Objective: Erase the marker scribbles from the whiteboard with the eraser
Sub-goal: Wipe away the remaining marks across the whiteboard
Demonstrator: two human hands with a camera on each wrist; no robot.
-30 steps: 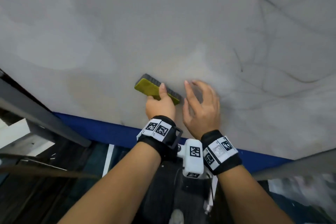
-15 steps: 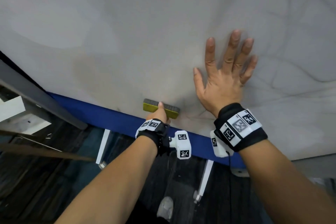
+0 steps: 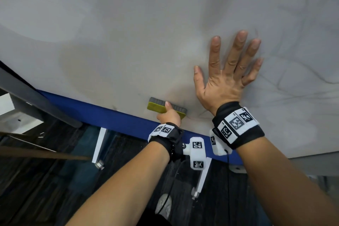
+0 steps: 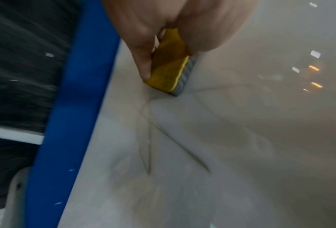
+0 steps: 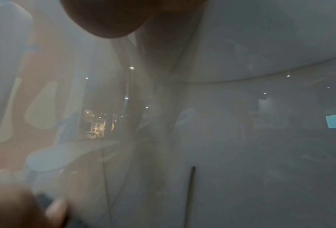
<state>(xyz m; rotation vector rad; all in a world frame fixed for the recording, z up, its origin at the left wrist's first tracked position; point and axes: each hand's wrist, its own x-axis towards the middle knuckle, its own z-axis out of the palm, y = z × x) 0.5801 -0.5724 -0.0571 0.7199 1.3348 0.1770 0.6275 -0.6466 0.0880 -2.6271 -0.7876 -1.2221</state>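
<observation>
The left hand (image 3: 169, 114) grasps the eraser (image 3: 166, 107), pad against the whiteboard (image 3: 128, 42) just above its blue edge (image 3: 113, 115), near faint scribbles (image 4: 149, 138). The right hand (image 3: 227, 77), released and flat above the eraser, likely steadies the board (fingers spread).

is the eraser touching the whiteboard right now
Touching. In the left wrist view the eraser has its grey pad flat against the whiteboard, no gap showing, gripped by the left hand.

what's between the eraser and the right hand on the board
In the head view, only whiteboard surface lies between the eraser and the flat right hand: a smudgy patch with faint marker lines near the wrist.
</observation>
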